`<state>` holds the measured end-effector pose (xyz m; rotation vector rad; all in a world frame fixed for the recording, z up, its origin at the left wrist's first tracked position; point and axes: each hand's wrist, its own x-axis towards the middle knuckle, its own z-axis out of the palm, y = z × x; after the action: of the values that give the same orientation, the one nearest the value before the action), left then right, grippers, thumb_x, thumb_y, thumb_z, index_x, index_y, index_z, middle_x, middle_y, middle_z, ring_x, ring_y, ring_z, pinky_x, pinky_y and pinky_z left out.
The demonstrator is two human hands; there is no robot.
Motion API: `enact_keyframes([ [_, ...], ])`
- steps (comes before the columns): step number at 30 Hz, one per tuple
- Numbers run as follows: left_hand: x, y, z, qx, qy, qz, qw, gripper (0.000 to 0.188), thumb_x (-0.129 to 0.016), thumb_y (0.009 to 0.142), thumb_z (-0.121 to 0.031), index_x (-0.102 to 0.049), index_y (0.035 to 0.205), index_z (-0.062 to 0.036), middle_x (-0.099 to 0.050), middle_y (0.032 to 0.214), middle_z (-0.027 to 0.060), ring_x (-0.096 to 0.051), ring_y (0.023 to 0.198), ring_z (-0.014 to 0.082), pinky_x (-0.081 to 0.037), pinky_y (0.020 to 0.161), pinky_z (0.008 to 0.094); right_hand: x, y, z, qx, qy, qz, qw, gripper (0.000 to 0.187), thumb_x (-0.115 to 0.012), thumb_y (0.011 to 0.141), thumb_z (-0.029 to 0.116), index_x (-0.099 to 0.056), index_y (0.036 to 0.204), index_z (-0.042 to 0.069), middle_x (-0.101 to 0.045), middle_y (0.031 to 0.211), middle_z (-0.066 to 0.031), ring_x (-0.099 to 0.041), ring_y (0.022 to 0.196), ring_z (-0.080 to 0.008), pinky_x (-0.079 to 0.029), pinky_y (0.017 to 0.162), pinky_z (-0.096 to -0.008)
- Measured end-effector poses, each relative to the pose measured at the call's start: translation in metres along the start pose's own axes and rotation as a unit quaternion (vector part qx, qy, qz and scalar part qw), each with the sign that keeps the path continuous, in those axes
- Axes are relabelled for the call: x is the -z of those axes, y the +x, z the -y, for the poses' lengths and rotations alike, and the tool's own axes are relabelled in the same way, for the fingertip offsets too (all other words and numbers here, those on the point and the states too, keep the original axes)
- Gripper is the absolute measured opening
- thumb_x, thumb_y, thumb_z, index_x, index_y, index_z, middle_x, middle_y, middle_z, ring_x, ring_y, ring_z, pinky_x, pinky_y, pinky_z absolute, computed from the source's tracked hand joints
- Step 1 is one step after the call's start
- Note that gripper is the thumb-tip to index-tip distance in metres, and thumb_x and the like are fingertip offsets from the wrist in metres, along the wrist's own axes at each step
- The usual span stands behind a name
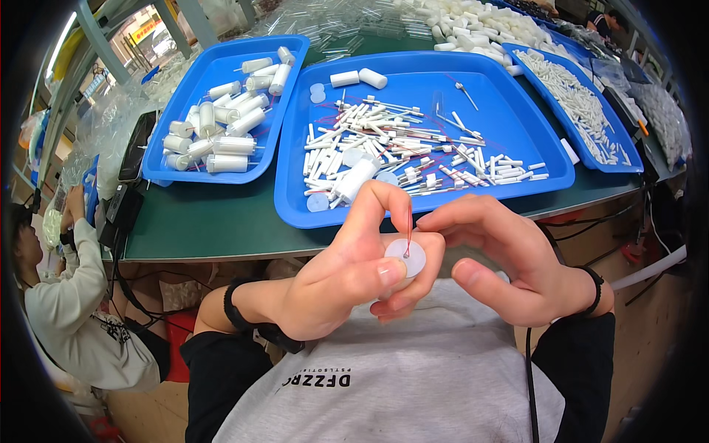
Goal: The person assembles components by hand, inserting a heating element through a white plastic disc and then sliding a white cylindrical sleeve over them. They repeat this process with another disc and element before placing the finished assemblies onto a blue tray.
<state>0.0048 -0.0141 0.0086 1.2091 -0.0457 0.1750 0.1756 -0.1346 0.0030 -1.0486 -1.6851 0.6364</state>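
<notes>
Table: a dark green table (214,221) lies in front of you and carries all the trays.
Middle tray: the large blue tray (517,133) just beyond your hands holds many thin white sticks (384,140) lying in a loose heap, some flat white discs, and two short white cylinders near its far edge.
Left tray: a smaller blue tray (214,70) to your left holds white cylinders (221,133), some with a thin wire at the end.
Right tray: another blue tray (628,159) at your right is full of small white sticks.
Neighbour: a person in a light sleeve (70,295) sits at your left, well apart from your hands.
Left hand: your left hand (340,277) is curled closed around a white cylinder (408,258); its round end faces up, near your chest and in front of the middle tray.
Right hand: your right hand (509,258) touches the rim of the cylinder with the fingertips; the fingers are bent, not fully closed.
Red wire: a thin red wire (408,225) stands upright at the centre of the cylinder end, pinched by your left forefinger.
</notes>
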Motion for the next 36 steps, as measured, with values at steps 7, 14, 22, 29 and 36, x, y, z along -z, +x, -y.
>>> enact_keyframes([
  [7,0.001,0.002,0.014,-0.012,-0.046,0.023,0.999,0.057,-0.057,0.082,-0.056,-0.035,0.109,-0.0105,-0.046,0.075,0.0065,-0.042,0.064,0.0122,-0.036,0.058,0.0266,-0.006,0.002,0.013,-0.142,0.307,0.034,0.94,0.032,-0.054,0.094,0.01,-0.046,0.12,-0.007,-0.055,0.116,-0.0145,-0.057,0.107,-0.0192,-0.042,0.096,-0.0343],
  [14,-0.003,0.002,0.012,-0.043,0.141,0.11,0.983,0.043,-0.065,0.085,-0.025,-0.045,0.11,0.0039,-0.054,0.081,0.0052,-0.051,0.072,0.0083,-0.038,0.064,0.022,-0.01,0.01,-0.006,-0.132,0.263,0.169,0.941,0.055,-0.06,0.09,0.013,-0.035,0.136,-0.003,-0.033,0.144,-0.0211,-0.04,0.13,-0.0247,-0.038,0.105,-0.0379],
  [22,0.0,-0.001,0.014,-0.117,0.313,0.094,0.938,0.021,-0.055,0.086,-0.016,-0.052,0.096,0.0025,-0.058,0.092,0.0116,-0.058,0.084,0.0147,-0.046,0.072,0.0269,-0.019,0.004,-0.007,-0.14,0.343,0.135,0.919,0.067,-0.068,0.085,0.011,-0.032,0.139,-0.004,-0.036,0.143,-0.0199,-0.039,0.131,-0.026,-0.036,0.107,-0.0388],
  [29,-0.012,-0.001,0.018,-0.045,0.17,0.049,0.983,0.027,-0.047,0.092,-0.022,-0.045,0.107,-0.0004,-0.054,0.087,0.0084,-0.051,0.077,0.0142,-0.041,0.072,0.0292,-0.016,0.005,-0.009,-0.12,0.298,0.134,0.937,0.058,-0.059,0.09,0.017,-0.033,0.137,-0.005,-0.04,0.14,-0.02,-0.044,0.126,-0.026,-0.038,0.105,-0.0381],
  [36,-0.016,-0.004,0.003,0.058,-0.022,0.016,0.998,0.047,-0.042,0.091,-0.03,-0.037,0.123,0.0041,-0.055,0.088,0.0127,-0.054,0.083,0.0164,-0.041,0.078,0.0321,-0.001,0.008,0.01,-0.308,0.444,0.132,0.831,0.048,-0.04,0.1,0.034,-0.038,0.13,-0.003,-0.054,0.099,-0.0098,-0.06,0.085,-0.0129,-0.046,0.086,-0.0301],
])
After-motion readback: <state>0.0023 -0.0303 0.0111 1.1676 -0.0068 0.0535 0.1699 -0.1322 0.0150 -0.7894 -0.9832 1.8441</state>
